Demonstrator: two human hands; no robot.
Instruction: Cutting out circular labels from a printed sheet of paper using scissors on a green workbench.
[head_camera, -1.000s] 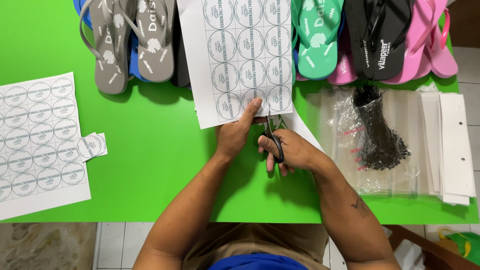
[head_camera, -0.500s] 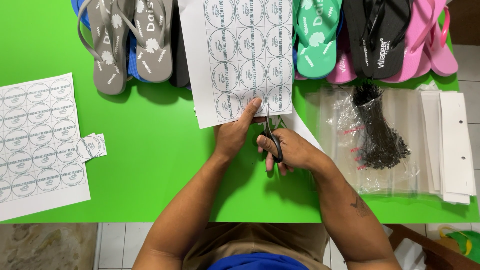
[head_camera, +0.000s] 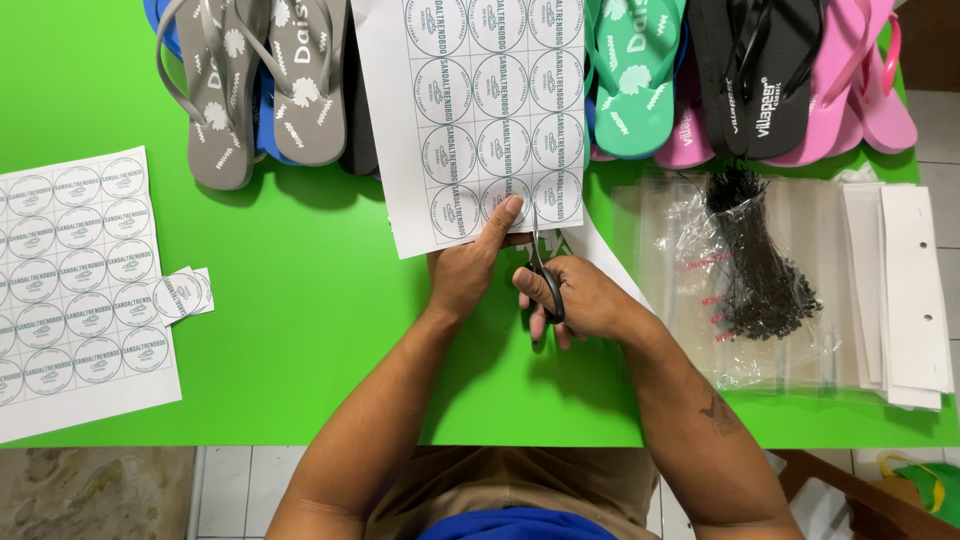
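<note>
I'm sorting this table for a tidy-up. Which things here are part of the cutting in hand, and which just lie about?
In use:
- white paper sheet of round printed labels, held by the left hand
- black-handled scissors in the right hand

Lying about:
- grey flip-flops
- second white label sheet
- small cut-out round label
- clear plastic bag of black ties
- white card strips

Both forearms are bare, without sleeves, watch or rings on the hands. The right forearm (head_camera: 700, 420) carries a small dark tattoo. At six o'clock show tan trousers (head_camera: 520, 480) and a blue garment (head_camera: 515, 525).
</note>
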